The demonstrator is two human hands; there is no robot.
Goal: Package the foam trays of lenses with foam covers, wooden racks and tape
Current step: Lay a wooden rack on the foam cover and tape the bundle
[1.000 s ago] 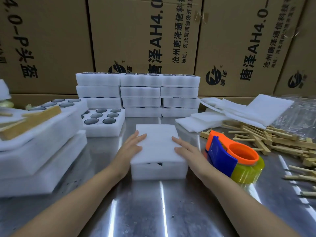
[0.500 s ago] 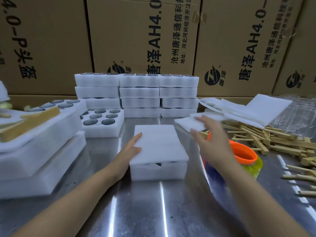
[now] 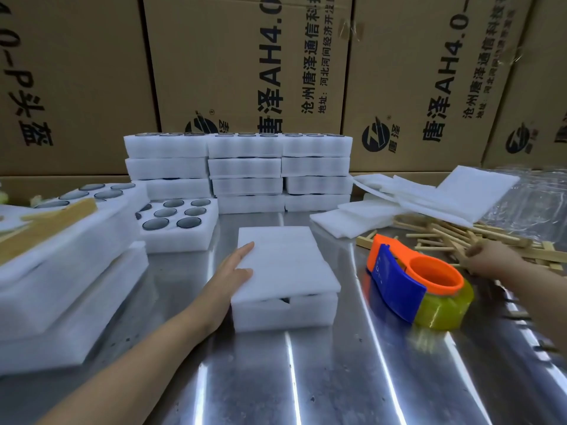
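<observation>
Your left hand lies flat with its fingers straight against the left edge of the foam cover. The cover sits slightly askew on the foam tray, mid-counter. Your right hand is out at the pile of wooden racks, fingers curled, too blurred to tell whether it grips one. The tape dispenser stands between tray and pile.

We see a white foam cover lying a bit crooked on its foam tray. Loose wooden racks sit piled on the right, yellow tape nearer.
</observation>
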